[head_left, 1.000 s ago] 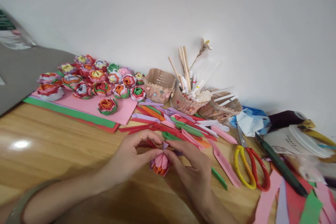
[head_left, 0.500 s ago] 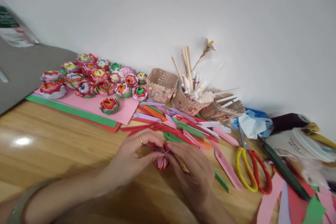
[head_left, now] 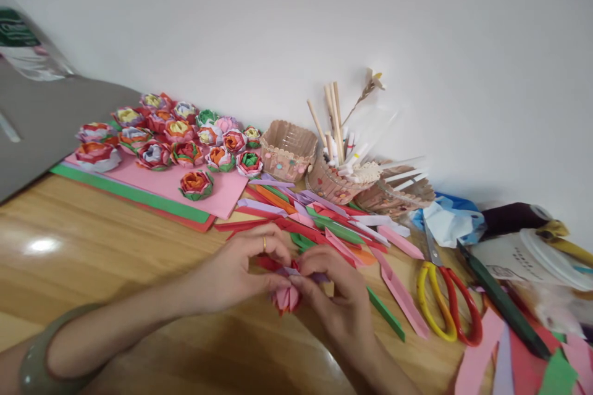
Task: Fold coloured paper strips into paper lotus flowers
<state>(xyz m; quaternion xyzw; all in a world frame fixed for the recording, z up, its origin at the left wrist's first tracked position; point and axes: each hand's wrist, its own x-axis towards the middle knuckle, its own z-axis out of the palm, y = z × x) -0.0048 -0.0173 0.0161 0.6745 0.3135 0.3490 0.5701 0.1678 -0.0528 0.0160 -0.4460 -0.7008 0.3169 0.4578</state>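
Between my two hands is a small folded paper flower (head_left: 286, 298), pink with red and orange edges and a bit of purple at its top. My left hand (head_left: 245, 268), with a ring on one finger, pinches its left side. The fingertips of my right hand (head_left: 328, 290) close on its upper right side, where a purple paper piece shows beneath them. Just beyond my hands lies a pile of folded paper strips (head_left: 319, 216) in red, green, pink, purple and orange.
Several finished paper flowers (head_left: 187, 153) rest on stacked coloured sheets (head_left: 227, 194) at the left. Baskets (head_left: 288, 151) stand along the wall, one holding sticks and pens. Scissors (head_left: 448, 305), a dark green cutter (head_left: 504, 302), a white tub (head_left: 519, 259) and paper scraps are at right.
The flower shows more of its pink petals below my fingers, and a purple piece has come into view. My right-hand fingers are more bent. The whole view has shifted slightly.
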